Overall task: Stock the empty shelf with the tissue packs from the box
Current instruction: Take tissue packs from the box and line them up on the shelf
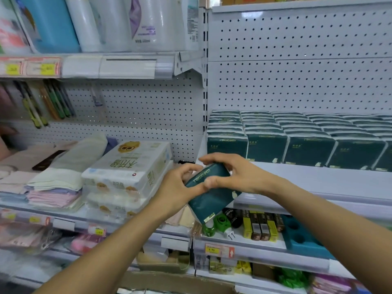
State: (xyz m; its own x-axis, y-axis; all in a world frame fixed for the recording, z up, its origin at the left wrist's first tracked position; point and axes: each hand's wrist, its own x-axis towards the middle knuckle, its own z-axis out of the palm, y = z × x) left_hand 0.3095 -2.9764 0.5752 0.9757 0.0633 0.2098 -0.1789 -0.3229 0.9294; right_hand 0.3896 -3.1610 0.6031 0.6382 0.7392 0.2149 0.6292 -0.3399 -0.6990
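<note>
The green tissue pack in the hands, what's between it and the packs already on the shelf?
Only bare white shelf. The head view shows nothing lying between the held pack and the row of stocked packs.

The dark green plastic tissue pack (209, 188) held in both hands carries the word "COMFORTABLE" in pale letters; the same word, upside down, stands on the front of the dark green packs (266, 148) on the white shelf; the yellow price tag (212, 249) below reads "¥ 9.90"; other labels are too blurred.
</note>
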